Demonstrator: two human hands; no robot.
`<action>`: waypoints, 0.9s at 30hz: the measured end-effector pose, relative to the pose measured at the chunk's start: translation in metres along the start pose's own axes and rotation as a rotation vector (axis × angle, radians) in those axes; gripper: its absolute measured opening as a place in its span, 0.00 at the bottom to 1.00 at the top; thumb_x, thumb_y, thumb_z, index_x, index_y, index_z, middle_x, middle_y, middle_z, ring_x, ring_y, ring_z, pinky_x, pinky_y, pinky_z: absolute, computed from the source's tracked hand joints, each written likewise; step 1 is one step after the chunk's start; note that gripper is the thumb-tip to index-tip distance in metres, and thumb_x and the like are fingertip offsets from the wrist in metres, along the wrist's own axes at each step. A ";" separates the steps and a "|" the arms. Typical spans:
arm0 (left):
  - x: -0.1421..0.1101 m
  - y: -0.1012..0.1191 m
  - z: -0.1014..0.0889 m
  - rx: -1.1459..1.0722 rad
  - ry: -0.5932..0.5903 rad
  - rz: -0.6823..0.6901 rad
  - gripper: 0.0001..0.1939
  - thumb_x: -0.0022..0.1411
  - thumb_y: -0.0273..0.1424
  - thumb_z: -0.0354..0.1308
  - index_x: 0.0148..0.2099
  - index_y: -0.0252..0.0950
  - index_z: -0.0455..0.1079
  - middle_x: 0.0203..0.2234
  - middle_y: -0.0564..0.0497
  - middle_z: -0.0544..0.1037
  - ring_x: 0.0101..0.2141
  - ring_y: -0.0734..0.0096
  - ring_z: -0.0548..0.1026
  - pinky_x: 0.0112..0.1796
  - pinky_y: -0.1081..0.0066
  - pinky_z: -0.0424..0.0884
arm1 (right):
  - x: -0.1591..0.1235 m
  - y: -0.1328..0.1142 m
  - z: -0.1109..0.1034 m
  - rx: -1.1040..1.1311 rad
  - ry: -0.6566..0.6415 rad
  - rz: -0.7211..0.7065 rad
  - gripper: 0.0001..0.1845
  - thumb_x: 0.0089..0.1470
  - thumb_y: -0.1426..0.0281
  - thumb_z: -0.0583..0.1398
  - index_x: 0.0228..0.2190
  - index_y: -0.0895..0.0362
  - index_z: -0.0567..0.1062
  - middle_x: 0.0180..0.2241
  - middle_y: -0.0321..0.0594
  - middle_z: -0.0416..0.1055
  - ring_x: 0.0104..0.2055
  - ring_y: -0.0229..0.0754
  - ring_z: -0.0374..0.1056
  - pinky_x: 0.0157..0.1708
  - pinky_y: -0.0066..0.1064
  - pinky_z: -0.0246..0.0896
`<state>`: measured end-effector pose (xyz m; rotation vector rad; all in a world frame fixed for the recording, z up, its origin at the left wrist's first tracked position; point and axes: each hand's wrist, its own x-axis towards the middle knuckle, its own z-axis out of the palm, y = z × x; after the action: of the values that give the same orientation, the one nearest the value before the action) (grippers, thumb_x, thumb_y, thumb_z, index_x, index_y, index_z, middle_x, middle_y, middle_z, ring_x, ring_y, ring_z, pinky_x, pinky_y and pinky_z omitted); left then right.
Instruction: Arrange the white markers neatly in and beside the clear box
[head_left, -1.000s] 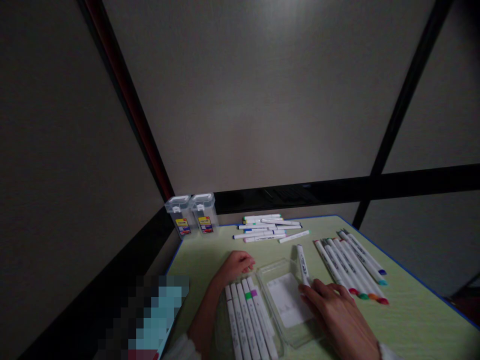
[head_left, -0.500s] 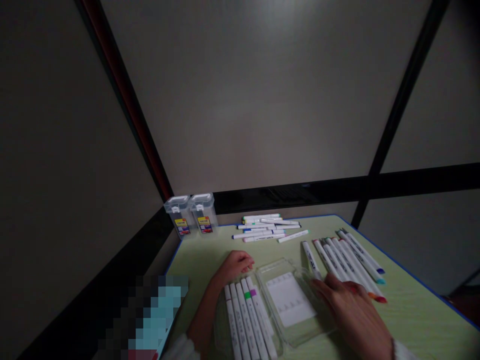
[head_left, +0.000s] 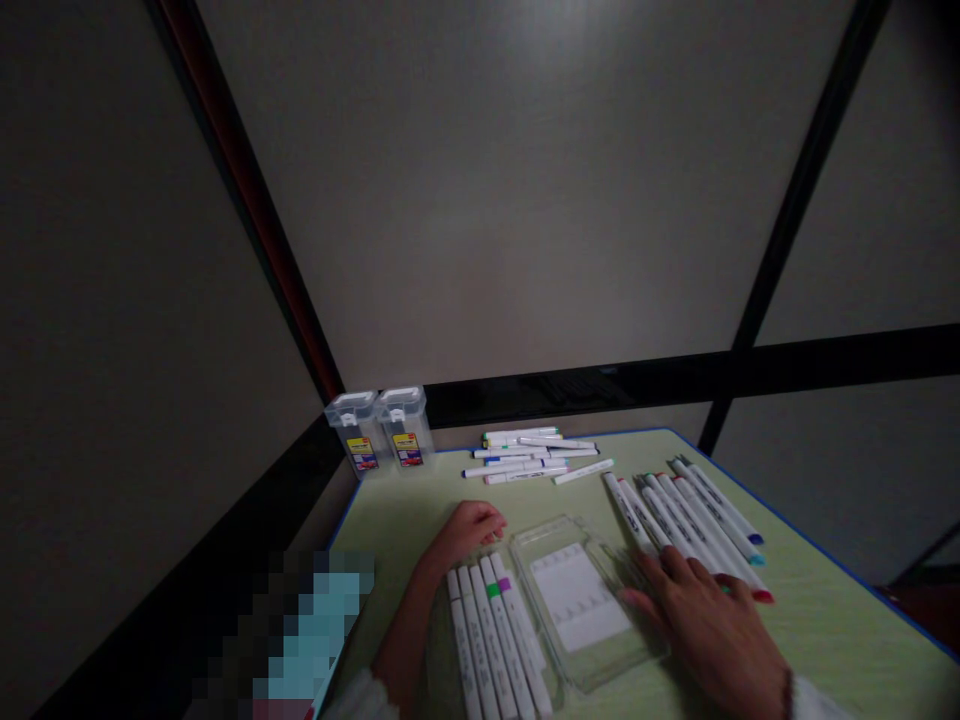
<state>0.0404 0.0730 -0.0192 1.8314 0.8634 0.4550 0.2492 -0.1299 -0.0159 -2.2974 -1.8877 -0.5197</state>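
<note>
My right hand (head_left: 709, 625) lies over the near ends of a row of white markers (head_left: 686, 515) at the right. Its fingers are stretched out and touch the markers, with the thumb apart over the edge of a clear plastic case's lid. My left hand (head_left: 474, 525) rests loosely closed at the far side of the case, with nothing visible in its fingers. Several white markers (head_left: 491, 640) lie side by side in the case's left half, two showing green and purple bands. The lid (head_left: 551, 635), opened flat, has a white card (head_left: 577, 598) inside.
A loose pile of white markers (head_left: 532, 455) lies at the table's back edge. Two clear lidded boxes (head_left: 364, 435) with yellow labels stand at the back left. A wall rises behind the green table (head_left: 420, 500). Something pixelated (head_left: 322, 620) is at the lower left.
The leftmost marker near my right hand, apart from the row before, now lies close against it. My right hand has spread over the row's near ends. My left hand stays in place.
</note>
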 end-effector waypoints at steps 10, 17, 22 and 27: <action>0.000 0.001 0.000 -0.011 0.005 -0.012 0.16 0.47 0.40 0.52 0.26 0.30 0.67 0.20 0.51 0.72 0.20 0.77 0.65 0.24 0.75 0.61 | 0.000 0.003 0.001 -0.014 -0.006 -0.020 0.15 0.53 0.56 0.52 0.35 0.52 0.70 0.30 0.40 0.67 0.30 0.50 0.66 0.25 0.40 0.53; 0.002 -0.004 -0.001 -0.014 -0.005 0.006 0.15 0.48 0.39 0.51 0.26 0.30 0.67 0.20 0.51 0.72 0.20 0.77 0.65 0.24 0.75 0.61 | 0.001 0.003 0.003 -0.024 -0.016 -0.001 0.14 0.52 0.56 0.53 0.35 0.51 0.70 0.30 0.40 0.66 0.30 0.49 0.65 0.25 0.39 0.52; 0.000 -0.001 -0.001 -0.011 0.000 -0.001 0.15 0.47 0.39 0.52 0.26 0.30 0.67 0.20 0.52 0.71 0.21 0.77 0.65 0.25 0.75 0.61 | 0.000 0.004 0.006 0.020 0.029 -0.013 0.17 0.53 0.54 0.50 0.36 0.51 0.69 0.31 0.40 0.65 0.30 0.48 0.65 0.25 0.38 0.52; 0.000 0.000 0.000 -0.014 0.001 -0.011 0.15 0.47 0.40 0.52 0.26 0.30 0.67 0.20 0.52 0.71 0.20 0.78 0.64 0.24 0.75 0.61 | 0.000 0.005 0.007 0.008 0.040 -0.018 0.17 0.52 0.53 0.50 0.34 0.52 0.69 0.28 0.39 0.64 0.29 0.48 0.65 0.24 0.37 0.52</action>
<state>0.0407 0.0733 -0.0196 1.8132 0.8686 0.4541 0.2556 -0.1285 -0.0221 -2.2501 -1.8905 -0.5545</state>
